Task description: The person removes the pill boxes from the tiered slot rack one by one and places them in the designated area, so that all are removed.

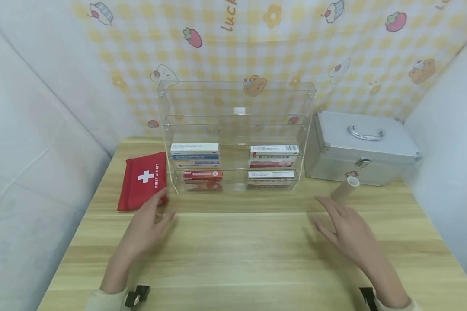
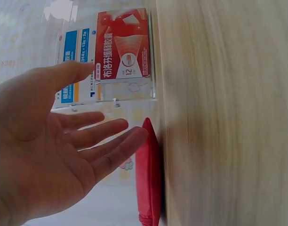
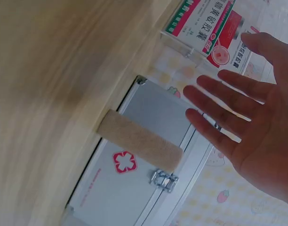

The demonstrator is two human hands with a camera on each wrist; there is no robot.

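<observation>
My left hand (image 1: 143, 226), fingers spread and holding nothing, is over the table beside a red first aid pouch (image 1: 142, 181). In the head view its fingertips overlap the pouch's near right corner. On the other side, my right hand (image 1: 350, 231) also holds nothing, its fingers extended close to an upright tan hollow roll (image 1: 343, 190). Between and beyond the hands stands a clear tiered rack (image 1: 239, 137) with medicine boxes on its two lower tiers. A red box (image 2: 126, 44) sits low on the left, and a white and green box (image 3: 200, 23) low on the right.
A silver metal case (image 1: 358, 160) with a top handle and front latch stands behind the roll, right of the rack. Yellow checked cloth (image 1: 233, 56) hangs behind the wooden table (image 1: 241, 250). White sheets (image 1: 35, 142) flank both sides.
</observation>
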